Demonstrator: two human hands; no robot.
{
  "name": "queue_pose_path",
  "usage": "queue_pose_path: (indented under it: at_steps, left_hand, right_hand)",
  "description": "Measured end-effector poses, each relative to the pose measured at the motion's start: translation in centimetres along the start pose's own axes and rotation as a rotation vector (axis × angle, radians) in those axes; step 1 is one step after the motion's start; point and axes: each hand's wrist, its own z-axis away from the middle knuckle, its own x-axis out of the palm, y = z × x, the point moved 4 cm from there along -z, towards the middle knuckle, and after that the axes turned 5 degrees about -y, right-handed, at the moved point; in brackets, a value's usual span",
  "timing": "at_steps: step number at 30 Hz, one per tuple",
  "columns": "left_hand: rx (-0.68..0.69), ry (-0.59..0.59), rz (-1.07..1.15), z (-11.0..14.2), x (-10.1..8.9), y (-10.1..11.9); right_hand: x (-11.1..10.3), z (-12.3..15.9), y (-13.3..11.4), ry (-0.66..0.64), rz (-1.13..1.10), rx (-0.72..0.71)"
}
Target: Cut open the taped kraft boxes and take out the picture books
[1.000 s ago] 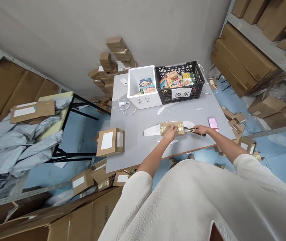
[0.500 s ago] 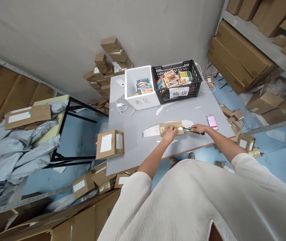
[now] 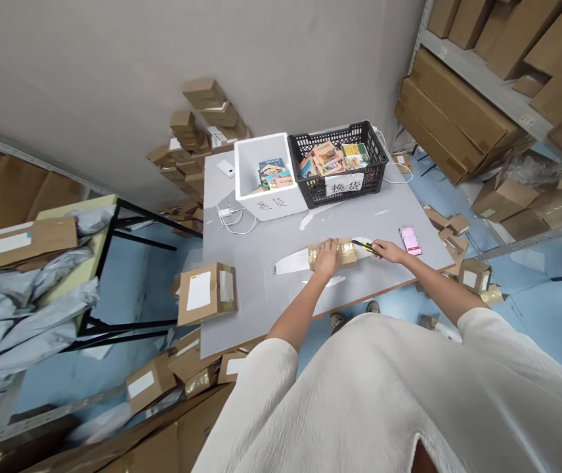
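Left hand (image 3: 327,258) palm down on the small taped cardboard parcel (image 3: 347,253), fingers over its upper face; whether they also grip its far side cannot be told. Right hand (image 3: 388,251) closed around a black-and-yellow utility knife (image 3: 367,248), front end directed left, at the parcel's right end; contact between blade and card not resolvable at this size. Parcel lies flat near the near edge of the grey worktop (image 3: 254,282), right of that edge's midpoint, shiny tape across its top. A pale strip (image 3: 291,263) extends out from the parcel's left end; paper or worn surface, cannot tell. Smartphone (image 3: 411,240), screen lit pink, lies near the right edge, just beyond the right hand. Along the far edge: white foam box (image 3: 293,205) and, touching its right side, black plastic crate (image 3: 371,182), each containing books and bearing Chinese characters, handwritten on the box, on a white sheet on the crate. White cable (image 3: 236,231) left of the foam box; small white object (image 3: 226,169) at the far-left corner. Labelled carton (image 3: 207,293) at the left edge, toward the near-left corner. Stacked cartons (image 3: 207,95) stand beyond the far-left corner, by the wall.
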Motion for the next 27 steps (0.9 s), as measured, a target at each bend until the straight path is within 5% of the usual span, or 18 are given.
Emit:
queue_pose_path:
  at_steps: [8,17,21,27]
  left_hand:
    - [-0.02,-0.052,0.017,-1.8,1.5,-0.7]
    - [-0.173,-0.106,0.041,-4.1,1.7,-1.0]
    - [-0.115,-0.107,0.012,-4.0,1.6,-0.9]
    - [0.015,0.046,0.011,-1.8,2.1,-0.6]
  right_hand:
    - [0.7,0.8,-1.0,0.046,0.345,-0.068]
    - [0.6,0.6,-1.4,0.014,0.467,-0.046]
    - [0.6,0.6,-1.7,0.026,0.55,-0.041]
    - [1.9,0.4,-1.7,0.089,0.572,-0.032]
